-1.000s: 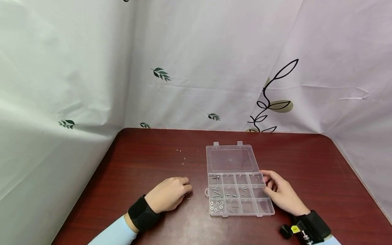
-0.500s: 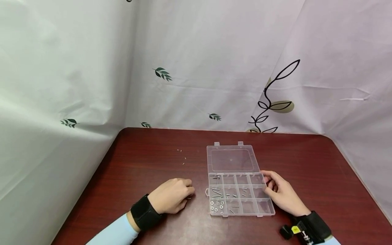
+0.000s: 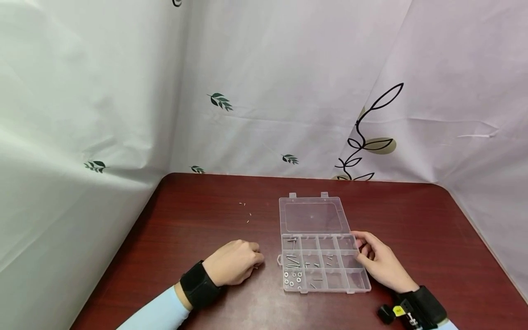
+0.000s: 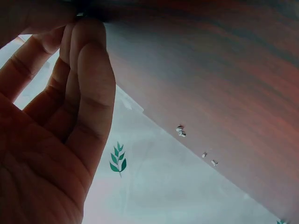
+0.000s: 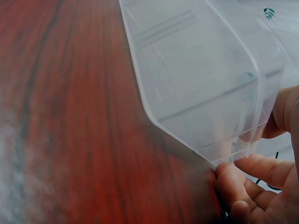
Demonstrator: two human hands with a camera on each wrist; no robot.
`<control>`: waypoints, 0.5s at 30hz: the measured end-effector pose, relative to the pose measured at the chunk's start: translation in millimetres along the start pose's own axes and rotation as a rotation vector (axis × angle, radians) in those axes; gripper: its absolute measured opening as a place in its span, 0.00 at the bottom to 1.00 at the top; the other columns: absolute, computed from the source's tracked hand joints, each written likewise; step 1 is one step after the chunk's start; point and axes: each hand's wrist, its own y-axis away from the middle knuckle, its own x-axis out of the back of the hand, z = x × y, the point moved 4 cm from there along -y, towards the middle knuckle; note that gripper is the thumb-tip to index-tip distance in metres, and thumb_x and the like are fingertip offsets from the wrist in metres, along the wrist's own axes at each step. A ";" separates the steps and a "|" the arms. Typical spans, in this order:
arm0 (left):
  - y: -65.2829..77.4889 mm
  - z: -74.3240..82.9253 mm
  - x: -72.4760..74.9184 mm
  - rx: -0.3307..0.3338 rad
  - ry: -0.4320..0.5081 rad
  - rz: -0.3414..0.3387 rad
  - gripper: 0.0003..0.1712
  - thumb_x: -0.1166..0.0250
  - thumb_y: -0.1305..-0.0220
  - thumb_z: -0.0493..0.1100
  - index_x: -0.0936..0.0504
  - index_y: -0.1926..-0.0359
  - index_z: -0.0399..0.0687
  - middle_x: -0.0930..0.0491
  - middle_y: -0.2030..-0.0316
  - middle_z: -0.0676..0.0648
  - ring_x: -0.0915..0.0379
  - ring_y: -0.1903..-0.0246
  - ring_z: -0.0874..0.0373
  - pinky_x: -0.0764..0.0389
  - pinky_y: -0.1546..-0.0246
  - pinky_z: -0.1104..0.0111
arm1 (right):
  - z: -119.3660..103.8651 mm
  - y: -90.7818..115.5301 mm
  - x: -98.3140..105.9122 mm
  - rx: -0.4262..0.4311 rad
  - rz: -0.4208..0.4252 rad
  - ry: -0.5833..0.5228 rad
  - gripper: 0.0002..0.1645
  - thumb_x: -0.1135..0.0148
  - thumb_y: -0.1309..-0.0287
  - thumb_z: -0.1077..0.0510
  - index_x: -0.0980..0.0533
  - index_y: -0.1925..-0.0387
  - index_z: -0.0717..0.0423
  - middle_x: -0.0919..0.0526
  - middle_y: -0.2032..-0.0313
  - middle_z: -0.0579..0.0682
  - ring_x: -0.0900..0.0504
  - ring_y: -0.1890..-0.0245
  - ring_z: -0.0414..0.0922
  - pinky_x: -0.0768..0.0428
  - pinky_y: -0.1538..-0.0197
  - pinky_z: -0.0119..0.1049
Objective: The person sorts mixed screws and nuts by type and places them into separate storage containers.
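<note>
My left hand (image 3: 234,262) is low over the table, left of the clear plastic organizer box (image 3: 311,292). Its thumb and fingertips pinch a tiny shiny metal screw (image 4: 80,14), mostly hidden between them. The box lies with its lid (image 3: 312,215) laid back. Several compartments hold small hardware: longer screws (image 3: 293,262) at the left, short screws (image 3: 316,265) in the middle, and washers (image 3: 299,280) at the front left. My right hand (image 3: 381,263) grips the box's right side, its curled fingers (image 5: 229,184) touching the wall and lower edge.
Several tiny loose screws (image 3: 248,221) lie on the dark red table (image 3: 198,215) beyond my left hand. A white patterned cloth (image 3: 255,82) hangs behind the table's far edge.
My left hand has shifted slightly right towards the box, its fingertips now over the spot where a small screw showed on the table. The right hand and box have stayed put.
</note>
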 end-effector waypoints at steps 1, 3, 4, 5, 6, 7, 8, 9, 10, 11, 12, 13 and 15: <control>-0.5 -0.8 -1.1 0.000 0.004 0.001 0.10 0.33 0.45 0.35 0.19 0.74 0.58 0.32 0.78 0.58 0.30 0.80 0.65 0.27 0.78 0.73 | 0.1 0.0 0.0 -0.001 0.001 -0.001 0.31 0.36 0.44 0.73 0.27 0.39 0.54 0.27 0.61 0.47 0.29 0.69 0.35 0.32 0.68 0.29; -1.7 -2.6 -2.8 0.002 0.015 -0.001 0.11 0.34 0.48 0.34 0.22 0.76 0.59 0.33 0.78 0.59 0.32 0.80 0.66 0.29 0.79 0.73 | 0.3 0.1 -0.1 -0.003 0.001 0.001 0.31 0.36 0.44 0.73 0.27 0.39 0.54 0.27 0.61 0.47 0.29 0.69 0.35 0.32 0.68 0.29; -2.3 -3.6 -3.7 0.003 0.021 -0.004 0.12 0.34 0.50 0.34 0.24 0.77 0.59 0.34 0.79 0.59 0.33 0.81 0.67 0.30 0.79 0.73 | 0.4 0.1 -0.1 -0.005 0.002 0.001 0.31 0.36 0.44 0.73 0.27 0.39 0.54 0.27 0.61 0.47 0.29 0.69 0.35 0.32 0.68 0.28; -2.9 -4.7 -4.5 0.005 0.028 -0.008 0.14 0.34 0.52 0.34 0.26 0.78 0.59 0.35 0.79 0.59 0.35 0.81 0.68 0.32 0.79 0.74 | 0.5 0.1 -0.2 -0.007 0.002 0.001 0.30 0.36 0.44 0.73 0.27 0.39 0.54 0.27 0.61 0.47 0.30 0.69 0.35 0.32 0.68 0.28; -3.5 -5.8 -5.2 0.008 0.032 -0.012 0.15 0.35 0.53 0.33 0.28 0.79 0.60 0.36 0.79 0.60 0.37 0.82 0.68 0.33 0.80 0.74 | 0.5 0.2 -0.3 -0.009 0.002 0.002 0.31 0.37 0.44 0.73 0.27 0.39 0.54 0.27 0.61 0.47 0.30 0.69 0.35 0.32 0.68 0.28; -4.0 -6.9 -5.7 0.011 0.037 -0.016 0.16 0.36 0.55 0.33 0.30 0.80 0.60 0.38 0.80 0.60 0.39 0.82 0.69 0.35 0.80 0.74 | 0.6 0.2 -0.3 -0.011 0.004 0.003 0.31 0.37 0.45 0.73 0.27 0.40 0.54 0.27 0.61 0.47 0.30 0.69 0.35 0.32 0.68 0.28; -4.4 -7.9 -5.9 0.015 0.041 -0.017 0.16 0.36 0.56 0.33 0.32 0.80 0.60 0.39 0.80 0.60 0.40 0.82 0.69 0.36 0.80 0.74 | 0.5 0.2 -0.3 -0.011 0.006 0.002 0.31 0.37 0.45 0.73 0.27 0.40 0.54 0.27 0.61 0.47 0.30 0.69 0.35 0.32 0.68 0.28; -4.9 -8.9 -5.9 0.020 0.047 -0.019 0.17 0.37 0.58 0.32 0.33 0.81 0.60 0.39 0.80 0.60 0.41 0.82 0.69 0.38 0.80 0.74 | 0.4 0.1 -0.4 -0.010 0.008 0.002 0.31 0.37 0.45 0.73 0.27 0.40 0.54 0.27 0.62 0.47 0.29 0.69 0.35 0.31 0.68 0.28; -5.3 -9.6 -5.5 0.023 0.054 -0.018 0.17 0.38 0.58 0.32 0.33 0.81 0.60 0.40 0.80 0.60 0.42 0.82 0.69 0.38 0.80 0.74 | 0.3 0.0 -0.5 -0.009 0.011 0.000 0.31 0.37 0.45 0.73 0.27 0.40 0.54 0.27 0.62 0.47 0.29 0.69 0.35 0.31 0.68 0.28; -5.6 -10.5 -5.2 0.027 0.060 -0.018 0.17 0.38 0.58 0.32 0.34 0.81 0.60 0.40 0.80 0.61 0.42 0.82 0.70 0.39 0.80 0.74 | 0.3 -0.1 -0.6 -0.007 0.013 -0.001 0.31 0.37 0.46 0.73 0.26 0.40 0.54 0.27 0.62 0.47 0.29 0.69 0.35 0.31 0.68 0.27; -5.7 -11.4 -4.8 0.031 0.065 -0.020 0.17 0.39 0.59 0.31 0.33 0.81 0.60 0.40 0.80 0.61 0.42 0.82 0.69 0.39 0.80 0.74 | 0.3 -0.2 -0.8 -0.005 0.014 -0.003 0.31 0.37 0.46 0.73 0.26 0.40 0.54 0.27 0.62 0.47 0.29 0.69 0.35 0.31 0.68 0.27; -5.4 -12.3 -4.2 0.033 0.074 -0.021 0.16 0.39 0.59 0.31 0.33 0.81 0.59 0.40 0.80 0.61 0.42 0.82 0.69 0.39 0.80 0.74 | 0.0 -0.1 -0.9 -0.005 0.015 -0.005 0.31 0.37 0.46 0.73 0.26 0.40 0.54 0.27 0.62 0.47 0.29 0.69 0.35 0.31 0.69 0.28; -4.2 -13.4 -2.4 0.034 0.096 -0.021 0.15 0.39 0.59 0.31 0.31 0.81 0.58 0.40 0.79 0.61 0.41 0.81 0.69 0.38 0.79 0.74 | 0.0 0.0 -1.4 -0.003 0.016 -0.005 0.31 0.37 0.46 0.73 0.26 0.40 0.54 0.27 0.62 0.47 0.29 0.69 0.35 0.31 0.68 0.28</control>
